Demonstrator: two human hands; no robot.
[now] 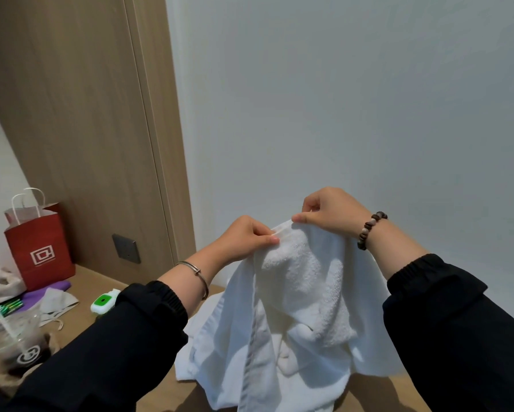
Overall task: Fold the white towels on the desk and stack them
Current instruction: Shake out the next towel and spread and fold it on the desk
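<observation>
Both hands are raised side by side, each pinching the top edge of a white towel (297, 281): the left hand (246, 237) grips it between thumb and curled fingers, and the right hand (328, 211) does the same just beside it. The towel hangs down in loose folds from the fingers, its lower part bunched on the wooden desk (107, 288) together with more white cloth. Farther left on the desk stand a red paper bag (38, 248), a green-and-white device (104, 301) and a plastic cup with a straw (14, 346).
</observation>
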